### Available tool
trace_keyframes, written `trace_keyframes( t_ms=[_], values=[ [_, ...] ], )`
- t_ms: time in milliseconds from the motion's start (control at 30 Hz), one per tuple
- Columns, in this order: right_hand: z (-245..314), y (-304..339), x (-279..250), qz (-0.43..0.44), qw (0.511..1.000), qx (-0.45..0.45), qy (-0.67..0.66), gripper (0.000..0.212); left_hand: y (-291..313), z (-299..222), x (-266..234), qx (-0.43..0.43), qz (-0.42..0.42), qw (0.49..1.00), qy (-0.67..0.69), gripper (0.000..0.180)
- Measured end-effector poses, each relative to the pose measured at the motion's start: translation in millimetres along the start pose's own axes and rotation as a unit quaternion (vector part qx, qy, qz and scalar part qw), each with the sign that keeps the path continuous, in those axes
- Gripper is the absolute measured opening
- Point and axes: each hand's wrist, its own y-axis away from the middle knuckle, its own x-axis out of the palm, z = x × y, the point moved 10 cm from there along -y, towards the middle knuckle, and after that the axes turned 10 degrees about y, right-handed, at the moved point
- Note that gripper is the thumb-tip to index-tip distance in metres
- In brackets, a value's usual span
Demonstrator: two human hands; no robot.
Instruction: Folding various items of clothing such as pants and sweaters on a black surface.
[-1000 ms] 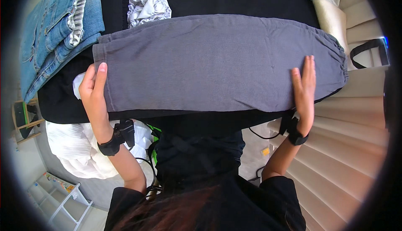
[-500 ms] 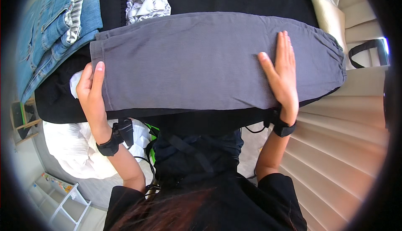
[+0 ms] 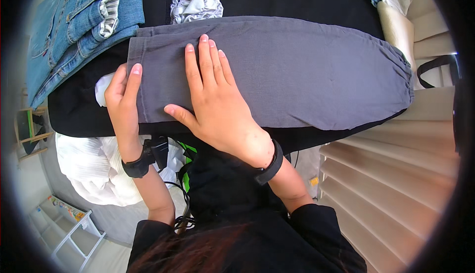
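Left fingers [image 3: 132,84] pinch and right fingers [image 3: 205,58], slightly apart, touch a smooth grey garment [image 3: 297,70], its right end seemingly gathered.

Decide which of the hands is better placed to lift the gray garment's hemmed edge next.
Probably the left hand: its thumb lies on the hemmed edge, seemingly pinching it. The right hand lies flat on the gray garment, farther in.

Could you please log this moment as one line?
left hand: holding left edge of grey garment; right hand: palm-down on it; upper left: folded jeans
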Motion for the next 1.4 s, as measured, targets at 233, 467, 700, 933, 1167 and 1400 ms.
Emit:
trace_keyframes(
  t_ms=[233,467,700,933,1167,1400],
  values=[
    [-62.4,38.5,-36.5,0.009,1.000,0.021,0.008,0.072,-0.3,-3.2,1.3,0.015,0.003,0.999,-0.033,0.016],
    [-223.6,139.4,-122.0,-0.076,0.938,0.294,0.170,0.055,-0.4,-0.9,-3.7,0.024,-0.020,0.999,-0.042,0.015],
    [-274.4,186.1,-149.9,-0.185,0.897,0.325,0.235,0.049,-1.4,4.6,-7.0,0.003,-0.021,0.999,-0.040,0.019],
    [-246.9,176.8,-139.9,-0.286,0.886,0.351,0.097,0.041,-0.8,3.7,-9.5,0.010,-0.034,0.998,-0.048,0.018],
    [-157.5,117.1,-89.0,-0.158,0.945,0.270,0.094,0.050,-0.9,-0.8,-10.8,0.033,-0.047,0.996,-0.073,0.015],
    [-140.4,97.9,-72.7,-0.051,0.976,0.200,-0.076,0.053,-2.9,0.4,-7.9,0.025,-0.030,0.998,-0.048,0.015]
  ],
)
